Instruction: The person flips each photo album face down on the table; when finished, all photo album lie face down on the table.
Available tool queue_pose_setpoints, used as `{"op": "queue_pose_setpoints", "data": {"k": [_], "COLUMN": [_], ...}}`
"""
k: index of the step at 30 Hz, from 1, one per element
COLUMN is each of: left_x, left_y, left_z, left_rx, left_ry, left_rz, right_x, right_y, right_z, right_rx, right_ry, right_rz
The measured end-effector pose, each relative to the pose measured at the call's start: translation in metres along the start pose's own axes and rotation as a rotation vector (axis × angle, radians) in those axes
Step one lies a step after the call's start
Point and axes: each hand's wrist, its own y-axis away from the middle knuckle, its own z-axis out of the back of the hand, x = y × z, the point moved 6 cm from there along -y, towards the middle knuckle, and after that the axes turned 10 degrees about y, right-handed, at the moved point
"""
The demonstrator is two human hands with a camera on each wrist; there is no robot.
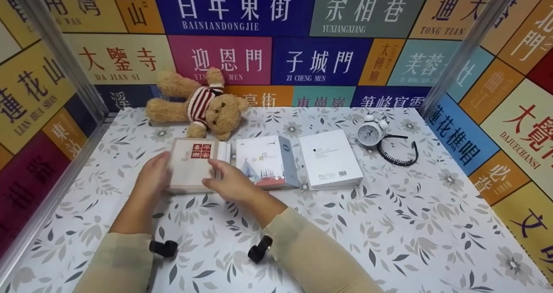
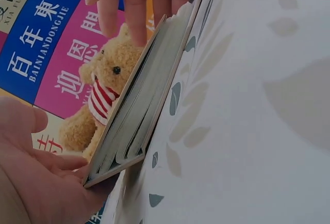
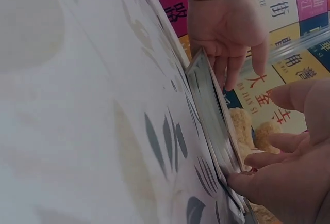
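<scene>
A beige book (image 1: 185,165) with red square characters on its cover lies flat at the left of a row of books. Along its left edge is my left hand (image 1: 151,178), the fingers fairly straight and touching the edge; the left wrist view shows the page block (image 2: 142,97) beside this hand. My right hand (image 1: 233,183) reaches over the book's right side, fingers extended and not curled round it. To the right lie a white and blue illustrated book (image 1: 263,159) and a white book (image 1: 330,159) with a barcode.
A teddy bear (image 1: 211,107) in a striped top lies behind the books. At the right back stand a white alarm clock (image 1: 370,131) and a black headband (image 1: 399,162). Printed panels (image 1: 233,7) enclose the patterned tabletop (image 1: 389,241) at the back and sides.
</scene>
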Motion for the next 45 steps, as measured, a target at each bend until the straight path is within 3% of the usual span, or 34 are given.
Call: {"op": "queue_pose_setpoints", "data": {"k": [4,11,16,20,26,32,35,39,45], "left_x": [0.003,-0.001,-0.013,-0.025,-0.044,-0.060,-0.061,-0.055,-0.047], "left_y": [-0.001,0.001,0.011,0.021,0.040,0.055,0.058,0.057,0.053], "left_z": [0.006,0.010,0.000,-0.012,-0.031,-0.046,-0.055,-0.064,-0.067], "left_rx": [0.038,-0.007,-0.011,0.075,0.155,0.208,0.254,0.312,0.331], "left_ry": [-0.046,-0.047,-0.010,0.061,0.180,0.184,0.168,0.157,0.166], "left_rz": [0.018,0.000,-0.061,-0.080,-0.138,-0.254,-0.283,-0.257,-0.175], "right_x": [0.000,0.001,0.009,0.016,0.026,0.034,0.034,0.030,0.020], "right_y": [0.001,0.002,0.005,0.009,0.013,0.015,0.014,0.011,0.004], "right_z": [-0.008,-0.009,-0.004,0.003,0.014,0.022,0.027,0.035,0.039], "right_rx": [0.044,0.075,0.083,0.075,0.027,-0.007,-0.029,-0.057,-0.065], "right_ry": [0.047,0.036,0.065,0.086,-0.102,-0.310,-0.359,-0.398,-0.435], "right_rz": [-0.005,0.007,0.012,0.027,0.023,0.072,0.077,0.059,0.055]}}
